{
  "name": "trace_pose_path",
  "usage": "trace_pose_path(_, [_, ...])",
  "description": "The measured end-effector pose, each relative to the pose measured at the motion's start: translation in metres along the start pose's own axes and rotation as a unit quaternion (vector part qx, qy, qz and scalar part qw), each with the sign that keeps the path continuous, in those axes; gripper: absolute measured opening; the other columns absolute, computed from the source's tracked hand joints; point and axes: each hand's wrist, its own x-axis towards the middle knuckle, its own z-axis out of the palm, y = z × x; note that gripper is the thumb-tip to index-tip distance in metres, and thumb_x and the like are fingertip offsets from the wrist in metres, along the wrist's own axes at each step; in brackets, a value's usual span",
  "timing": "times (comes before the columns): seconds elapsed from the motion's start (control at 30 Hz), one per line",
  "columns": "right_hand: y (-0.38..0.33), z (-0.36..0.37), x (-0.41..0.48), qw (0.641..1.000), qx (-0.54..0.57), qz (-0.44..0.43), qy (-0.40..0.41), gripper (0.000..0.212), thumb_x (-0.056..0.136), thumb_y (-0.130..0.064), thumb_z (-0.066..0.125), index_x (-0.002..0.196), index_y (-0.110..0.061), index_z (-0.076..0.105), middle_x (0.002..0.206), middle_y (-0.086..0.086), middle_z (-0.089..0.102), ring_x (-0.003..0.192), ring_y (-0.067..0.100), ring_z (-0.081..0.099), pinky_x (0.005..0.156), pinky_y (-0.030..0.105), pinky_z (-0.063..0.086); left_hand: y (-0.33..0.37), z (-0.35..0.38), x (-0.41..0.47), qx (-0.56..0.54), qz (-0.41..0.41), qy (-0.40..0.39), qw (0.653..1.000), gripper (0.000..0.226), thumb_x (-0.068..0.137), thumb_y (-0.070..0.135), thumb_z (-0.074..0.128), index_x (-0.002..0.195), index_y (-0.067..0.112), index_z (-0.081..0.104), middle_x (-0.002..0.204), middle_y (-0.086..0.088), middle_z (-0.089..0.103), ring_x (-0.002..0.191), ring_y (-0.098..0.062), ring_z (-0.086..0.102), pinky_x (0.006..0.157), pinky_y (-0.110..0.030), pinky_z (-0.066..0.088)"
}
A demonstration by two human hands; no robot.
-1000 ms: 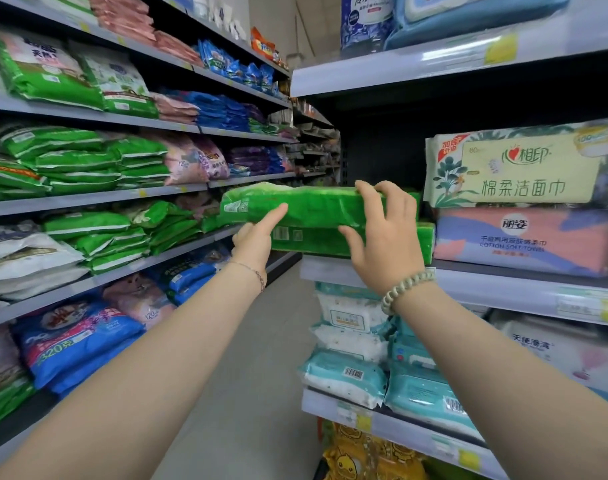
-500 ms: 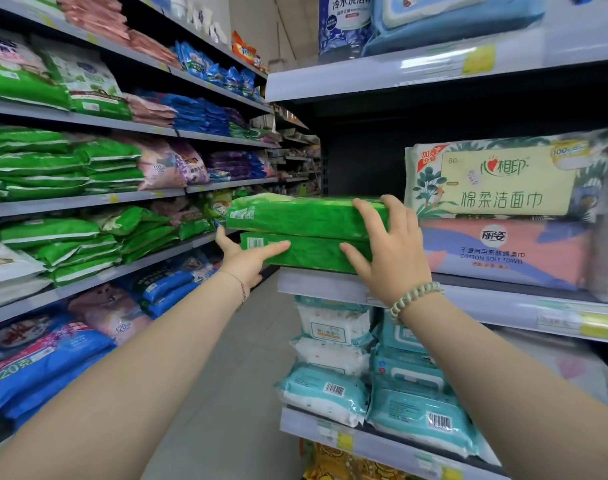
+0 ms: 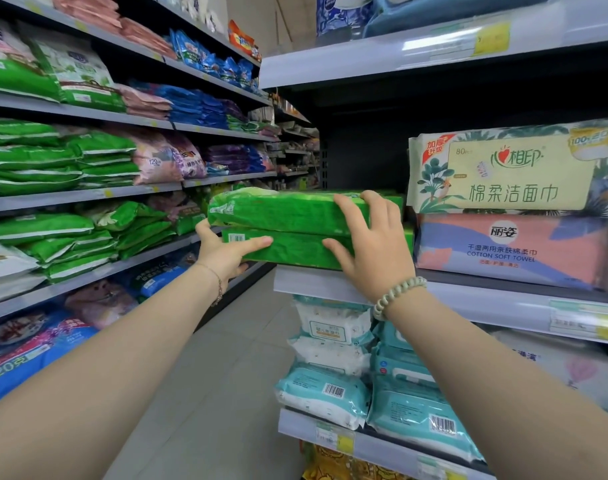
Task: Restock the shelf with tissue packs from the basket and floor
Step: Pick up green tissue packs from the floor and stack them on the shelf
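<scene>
Two green tissue packs lie stacked on the right shelf (image 3: 316,285) at its left end, the upper pack (image 3: 278,211) on the lower pack (image 3: 295,249). My left hand (image 3: 226,252) grips the lower pack's left end, thumb across its front and fingers underneath. My right hand (image 3: 371,244) holds the front of both packs, fingers curled over the upper pack's top edge, thumb on the lower one. The stack's left end overhangs the shelf edge. No basket is in view.
Right of the stack stand a floral cotton-towel pack (image 3: 510,174) on a pink and blue one (image 3: 510,249). Wet-wipe packs (image 3: 330,393) fill the shelf below. The left shelving (image 3: 88,195) holds green, pink and blue packs. A grey tiled aisle floor (image 3: 205,393) runs between.
The upper green pack has come down onto the lower one and both have slid further onto the shelf. My left hand moved from the upper pack to the lower pack's end.
</scene>
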Motion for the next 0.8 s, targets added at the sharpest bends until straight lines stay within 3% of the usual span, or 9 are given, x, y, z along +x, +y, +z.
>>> trace_pose_path(0.17, [0.005,-0.005,-0.003,1.0,-0.014,-0.007,0.011,0.053,0.083,-0.034,0.066,0.128,-0.01,0.054,0.12,0.023,0.05,0.104,0.039,0.049,0.084,0.044,0.046,-0.004,0.003,-0.002,0.047,0.015,0.0,0.999,0.12,0.06,0.022,0.091,0.144,0.038,0.007,0.156,-0.008,0.011,0.133,-0.031,0.035,0.102,-0.052,0.043])
trace_pose_path(0.4, [0.025,-0.017,-0.011,0.998,-0.04,-0.014,0.036,0.052,0.086,-0.039,0.058,0.128,-0.009,0.054,0.119,0.024,0.051,0.099,0.037,0.05,0.083,0.043,0.045,-0.007,0.021,-0.015,0.081,0.042,-0.009,0.996,0.139,0.027,0.054,0.089,0.139,0.043,0.007,0.153,-0.001,0.016,0.135,-0.028,0.032,0.107,-0.054,0.037])
trace_pose_path(0.63, [0.035,-0.016,-0.011,0.997,-0.054,-0.031,0.046,0.053,0.087,-0.044,0.055,0.128,-0.01,0.051,0.117,0.024,0.052,0.095,0.036,0.049,0.082,0.043,0.046,-0.013,0.026,-0.023,0.117,0.081,0.02,0.99,0.116,0.059,0.045,0.087,0.143,0.031,0.008,0.151,-0.005,0.022,0.136,-0.024,0.029,0.111,-0.047,0.033])
trace_pose_path(0.7, [0.036,-0.016,-0.011,0.997,-0.052,-0.031,0.05,0.053,0.087,-0.043,0.056,0.128,-0.01,0.052,0.117,0.024,0.052,0.094,0.036,0.05,0.081,0.043,0.047,-0.012,0.019,-0.023,0.113,0.086,0.005,0.99,0.107,0.064,0.058,0.079,0.144,0.03,0.013,0.144,-0.002,0.03,0.135,-0.022,0.031,0.111,-0.045,0.031])
trace_pose_path(0.8, [0.035,-0.015,-0.012,0.997,-0.048,-0.025,0.053,0.053,0.086,-0.043,0.057,0.127,-0.01,0.054,0.117,0.024,0.052,0.095,0.037,0.052,0.08,0.043,0.047,-0.007,0.007,-0.014,0.028,0.065,-0.003,0.997,0.102,0.06,0.092,0.043,0.141,0.032,0.033,0.143,0.004,0.042,0.131,-0.023,0.042,0.109,-0.05,0.032])
